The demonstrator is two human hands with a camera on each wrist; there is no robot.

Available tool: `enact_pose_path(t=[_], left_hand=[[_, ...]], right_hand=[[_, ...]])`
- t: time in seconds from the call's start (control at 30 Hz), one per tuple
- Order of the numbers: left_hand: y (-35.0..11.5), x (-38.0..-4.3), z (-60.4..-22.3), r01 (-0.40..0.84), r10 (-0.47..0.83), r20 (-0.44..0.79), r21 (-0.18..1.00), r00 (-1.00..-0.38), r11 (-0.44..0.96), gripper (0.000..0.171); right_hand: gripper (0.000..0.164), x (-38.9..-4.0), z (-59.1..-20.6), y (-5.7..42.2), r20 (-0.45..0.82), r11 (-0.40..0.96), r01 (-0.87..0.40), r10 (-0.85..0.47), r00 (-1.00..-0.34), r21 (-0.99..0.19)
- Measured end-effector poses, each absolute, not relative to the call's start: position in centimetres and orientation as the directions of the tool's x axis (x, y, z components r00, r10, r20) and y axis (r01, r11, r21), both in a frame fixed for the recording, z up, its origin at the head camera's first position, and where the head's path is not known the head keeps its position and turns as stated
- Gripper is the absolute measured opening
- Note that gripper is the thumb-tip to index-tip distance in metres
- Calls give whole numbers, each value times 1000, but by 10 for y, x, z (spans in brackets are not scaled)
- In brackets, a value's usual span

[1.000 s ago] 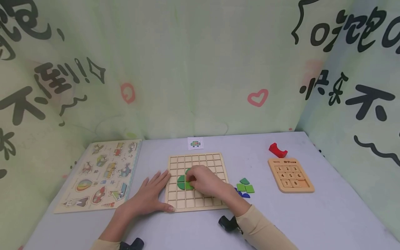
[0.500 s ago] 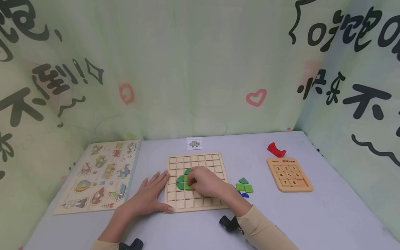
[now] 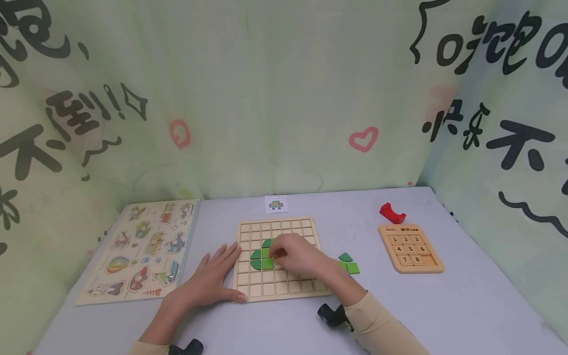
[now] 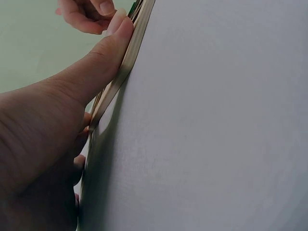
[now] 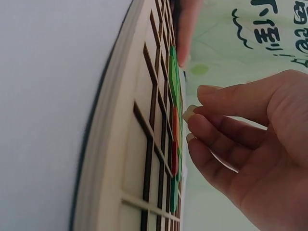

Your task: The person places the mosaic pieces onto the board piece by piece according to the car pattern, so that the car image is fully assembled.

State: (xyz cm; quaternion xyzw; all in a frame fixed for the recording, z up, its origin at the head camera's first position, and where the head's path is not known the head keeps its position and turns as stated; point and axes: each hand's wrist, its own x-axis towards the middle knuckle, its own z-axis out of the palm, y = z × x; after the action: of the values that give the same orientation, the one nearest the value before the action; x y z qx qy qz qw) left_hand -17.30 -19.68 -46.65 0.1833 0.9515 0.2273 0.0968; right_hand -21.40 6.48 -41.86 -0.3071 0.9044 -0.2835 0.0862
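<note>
A wooden grid board (image 3: 253,292) lies on the table with flat coloured pieces set into it. Dark green rounded pieces (image 3: 256,261) and light green squares (image 3: 267,264) show left of my right hand (image 3: 295,254). That hand hovers close over the board's middle, fingers bent. In the right wrist view, its fingertips (image 5: 190,114) are just off the board, nothing visible between them, near an orange piece (image 5: 174,127) and a red piece (image 5: 174,156). My left hand (image 3: 213,278) lies spread at the board's left edge, its thumb (image 4: 108,50) resting on the near corner.
Right of the board lie loose green pieces (image 3: 352,268), partly behind my right wrist. Further right are a wooden number puzzle (image 3: 410,268) and a red curved block (image 3: 392,214). A picture puzzle board (image 3: 146,251) lies left, a small picture card (image 3: 276,204) behind the grid board.
My right hand has lifted and shifted slightly right, uncovering more of the light green squares; its wrist now hides the blue pieces. My left hand has stayed in place.
</note>
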Motion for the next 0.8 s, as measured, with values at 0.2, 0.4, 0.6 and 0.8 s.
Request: enact_pose_path(t=[0.2,0.4,0.6,0.8], left_hand=[[-196,-173,-467,303,388,-100,461,-916,834,125],[-196,-174,-467,302,384,-98,456,-918,837,126],[-195,-173,-467,302,388,-100,463,-916,833,126],[-195,-173,-465,303,389,-99,467,-916,831,126]], right_hand=[[21,-219,-418,80,22,650,-468,-571,-821,-598],[22,-223,-414,94,-16,669,-401,-525,-851,-625],[23,-225,-406,110,-72,722,-304,-439,-895,-621],[20,-230,-402,126,-104,742,-263,-408,-907,-616]])
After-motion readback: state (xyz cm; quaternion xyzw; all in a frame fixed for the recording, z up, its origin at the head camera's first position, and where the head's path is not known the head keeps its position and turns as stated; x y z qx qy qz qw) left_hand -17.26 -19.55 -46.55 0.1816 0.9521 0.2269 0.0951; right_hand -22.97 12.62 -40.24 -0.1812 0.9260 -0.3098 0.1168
